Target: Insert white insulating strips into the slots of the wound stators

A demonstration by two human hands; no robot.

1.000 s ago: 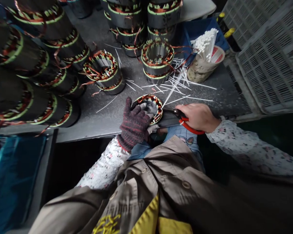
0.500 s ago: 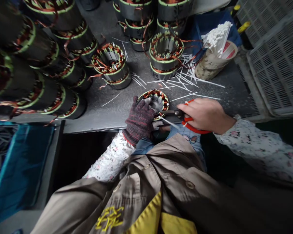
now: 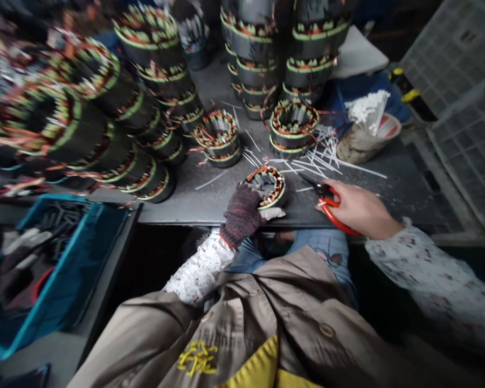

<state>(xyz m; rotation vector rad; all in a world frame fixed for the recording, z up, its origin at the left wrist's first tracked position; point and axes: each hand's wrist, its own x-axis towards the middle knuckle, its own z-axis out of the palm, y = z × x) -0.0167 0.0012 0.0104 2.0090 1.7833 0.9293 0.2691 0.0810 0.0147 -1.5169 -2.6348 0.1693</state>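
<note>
My left hand (image 3: pixel 243 213), in a dark knitted glove with pale fingertips, grips the left side of a motor stator (image 3: pixel 282 195) near the table's front edge. The stator is a ring with copper windings and a light green rim. In my right hand (image 3: pixel 358 207) are red-handled scissors (image 3: pixel 332 209), their dark blades pointing up and left, apart from the stator. Loose white strips (image 3: pixel 321 156) lie scattered on the table just beyond the blades. Two more stators stand behind, one on the left (image 3: pixel 219 141) and one on the right (image 3: pixel 293 129).
Tall stacks of stators (image 3: pixel 145 172) line the left and the back. A round container (image 3: pixel 358 144) at the right holds a bundle of white strips (image 3: pixel 369 110). Pale plastic crates (image 3: pixel 469 124) stand far right. A teal bin (image 3: pixel 84 253) with gloves and dark pieces sits lower left.
The scissors have moved away from the stator to the right, and the white strip at its near rim is gone. My left hand has tilted the stator. The view has shifted.
</note>
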